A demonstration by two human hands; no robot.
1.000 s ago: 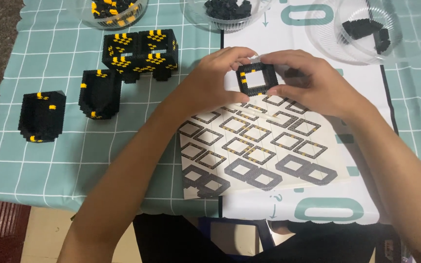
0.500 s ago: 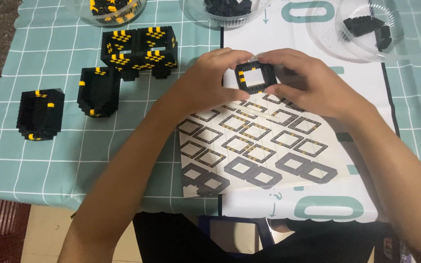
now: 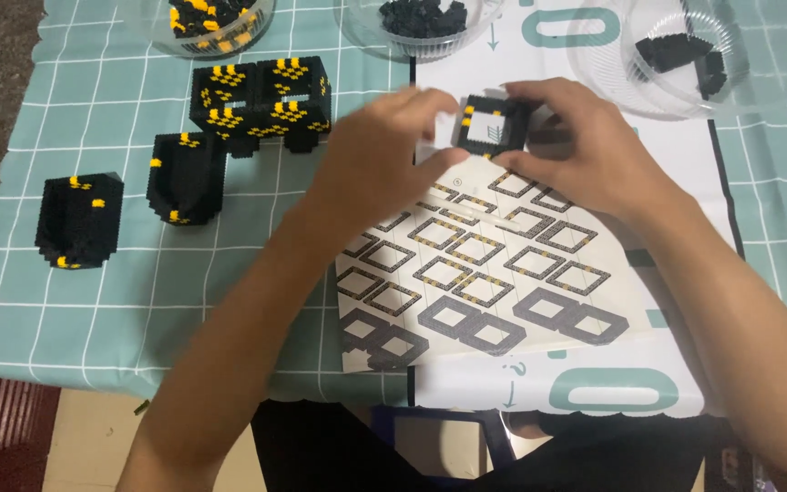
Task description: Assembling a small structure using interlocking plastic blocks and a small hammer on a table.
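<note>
The right hand (image 3: pixel 585 150) and the left hand (image 3: pixel 380 155) meet at the far middle of the desk, both closed around a small square frame of black building bricks (image 3: pixel 492 123) with a few yellow ones at its edge. The frame sits directly between the two hands, its open centre facing up toward the camera; the right fingers wrap its right side and far edge, while the left fingertips pinch its left side. It is roughly square, so no long axis shows, and neither hand is clearly nearer. The left hand is motion-blurred, so its exact finger placement cannot be told.

Just under the hands lies a printed instruction sheet (image 3: pixel 494 273) showing rows of square ring layers. To the left stand three finished black-and-yellow brick blocks (image 3: pixel 261 100), (image 3: pixel 186 176), (image 3: pixel 79 219) on the teal checked desk cloth (image 3: pixel 93 310). Along the far edge sit clear bowls of loose bricks (image 3: pixel 685 55).
</note>
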